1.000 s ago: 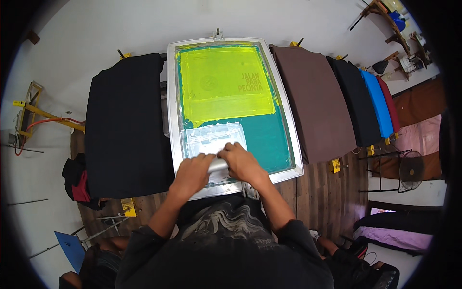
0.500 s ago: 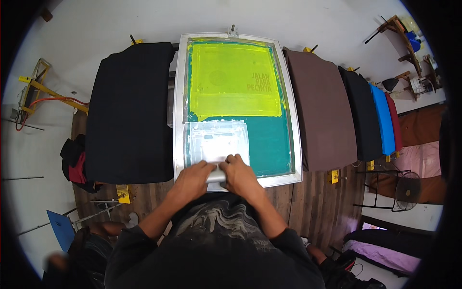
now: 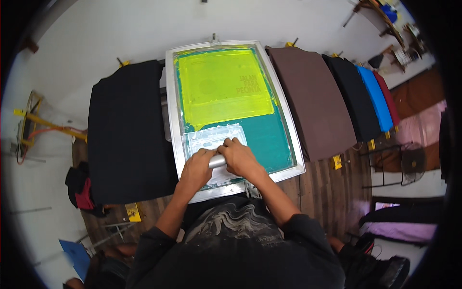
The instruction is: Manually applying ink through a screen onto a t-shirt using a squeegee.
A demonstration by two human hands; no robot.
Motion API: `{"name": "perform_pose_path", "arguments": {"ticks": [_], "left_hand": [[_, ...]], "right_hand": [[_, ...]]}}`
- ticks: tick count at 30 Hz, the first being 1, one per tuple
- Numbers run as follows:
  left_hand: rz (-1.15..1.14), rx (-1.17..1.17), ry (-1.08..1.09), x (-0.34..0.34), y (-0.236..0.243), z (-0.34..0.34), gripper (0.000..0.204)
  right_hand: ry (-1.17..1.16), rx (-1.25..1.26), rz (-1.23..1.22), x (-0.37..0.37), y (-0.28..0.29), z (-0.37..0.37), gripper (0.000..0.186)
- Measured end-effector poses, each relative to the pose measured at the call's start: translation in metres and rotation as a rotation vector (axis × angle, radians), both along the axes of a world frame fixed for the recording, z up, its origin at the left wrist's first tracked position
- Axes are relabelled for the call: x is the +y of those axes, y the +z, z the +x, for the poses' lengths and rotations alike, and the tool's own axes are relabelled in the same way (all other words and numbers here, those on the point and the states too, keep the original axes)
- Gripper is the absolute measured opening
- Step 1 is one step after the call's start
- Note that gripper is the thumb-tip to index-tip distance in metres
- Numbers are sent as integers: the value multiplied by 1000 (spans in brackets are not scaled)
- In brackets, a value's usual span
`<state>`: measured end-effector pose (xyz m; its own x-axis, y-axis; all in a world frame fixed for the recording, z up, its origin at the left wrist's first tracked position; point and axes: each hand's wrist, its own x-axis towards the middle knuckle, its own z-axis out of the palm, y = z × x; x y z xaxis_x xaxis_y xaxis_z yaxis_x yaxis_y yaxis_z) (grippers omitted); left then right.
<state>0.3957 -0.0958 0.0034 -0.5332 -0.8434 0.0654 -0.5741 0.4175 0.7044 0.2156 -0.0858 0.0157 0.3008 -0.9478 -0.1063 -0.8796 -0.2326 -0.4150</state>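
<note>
An aluminum-framed printing screen (image 3: 298, 144) lies in front of me, with a large yellow-green inked area (image 3: 221, 82) on teal mesh (image 3: 267, 142). Its near-left part carries a white ink patch (image 3: 202, 135). Over that patch, my left hand (image 3: 196, 167) and my right hand (image 3: 239, 156) are closed round a squeegee's silver handle (image 3: 216, 162); the blade is mostly hidden. A black fabric-covered platen (image 3: 125, 130) stands left of the screen, a brown one (image 3: 315, 106) right.
Further platens in black (image 3: 349, 96), blue (image 3: 375, 101) and red (image 3: 387, 96) stand rightward. A fan (image 3: 411, 164) is at right, a yellow metal arm (image 3: 38, 118) at left, a blue board (image 3: 72, 257) lower left. People's legs (image 3: 118, 253) show at the lower edges.
Both hands drew the squeegee toward me at half a second ago, then moved it back up the screen slightly. The whole view has shifted and tilted with my head.
</note>
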Motion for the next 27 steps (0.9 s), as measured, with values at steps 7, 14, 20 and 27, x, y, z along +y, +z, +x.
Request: {"name": "perform_pose_path", "arguments": {"ticks": [7,14,20,27], "left_hand": [[6,-94,-123,48,0,14,58],[159,-120,-146,36,23,14,51],[28,26,-67,-20,-6,3,35],[46,19,-59,-21,-5,-4,36]], "right_hand": [[-54,-79,30,62,-9,7,44],[-21,-96,88,52,10,5,28],[-28,-5,71,-12,9,-2,28],[-48,-17,70,-16,-1,-3,31]]}}
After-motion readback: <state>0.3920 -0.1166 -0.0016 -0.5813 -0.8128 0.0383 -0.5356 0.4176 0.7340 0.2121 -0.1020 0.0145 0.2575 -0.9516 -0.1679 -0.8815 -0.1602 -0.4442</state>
